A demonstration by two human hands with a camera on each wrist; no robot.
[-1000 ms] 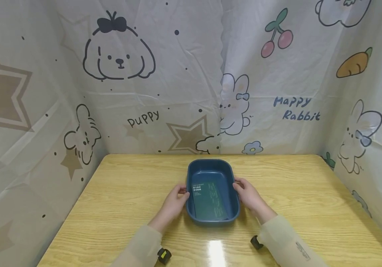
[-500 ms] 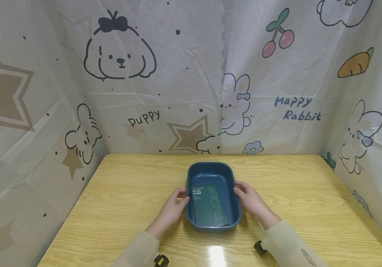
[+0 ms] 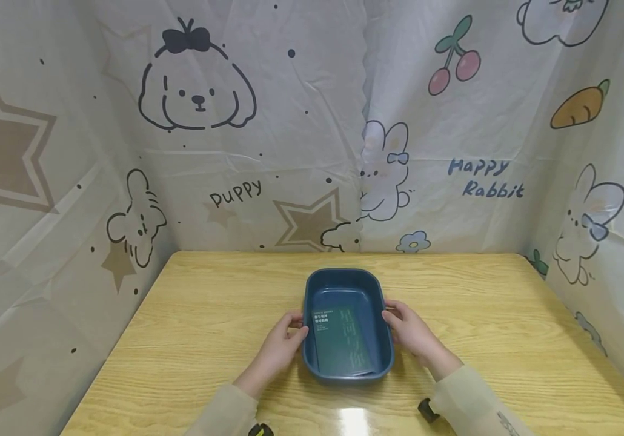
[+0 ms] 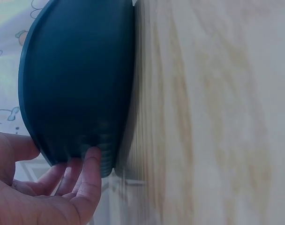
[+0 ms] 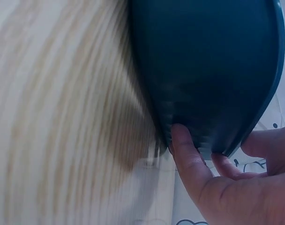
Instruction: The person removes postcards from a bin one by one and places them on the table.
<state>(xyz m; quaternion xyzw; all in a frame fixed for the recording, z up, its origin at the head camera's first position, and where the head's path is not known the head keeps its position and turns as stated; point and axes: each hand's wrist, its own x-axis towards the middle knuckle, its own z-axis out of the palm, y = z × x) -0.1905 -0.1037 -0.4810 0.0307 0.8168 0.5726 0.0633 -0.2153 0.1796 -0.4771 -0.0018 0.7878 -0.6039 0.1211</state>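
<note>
A dark blue rectangular bin (image 3: 347,278) with rounded corners rests on the wooden table, in the middle of the head view. Inside it lies a dark green book (image 3: 339,345) with white print on its cover, flat against the bottom. My left hand (image 3: 279,345) grips the bin's left side, thumb at the rim and fingers against the outer wall. On the right side my right hand (image 3: 412,333) holds the bin in the same way. Both wrist views show the bin's outer wall (image 4: 77,79) with fingertips pressed to it.
The light wooden table (image 3: 208,315) extends to both sides of the bin. Behind and beside it hangs a pale curtain (image 3: 290,139) printed with cartoon animals. A dark wrist device (image 3: 428,410) sits at the right sleeve.
The bin has slid a little towards me, with the book inside it. Both hands have kept their hold and moved back along with it.
</note>
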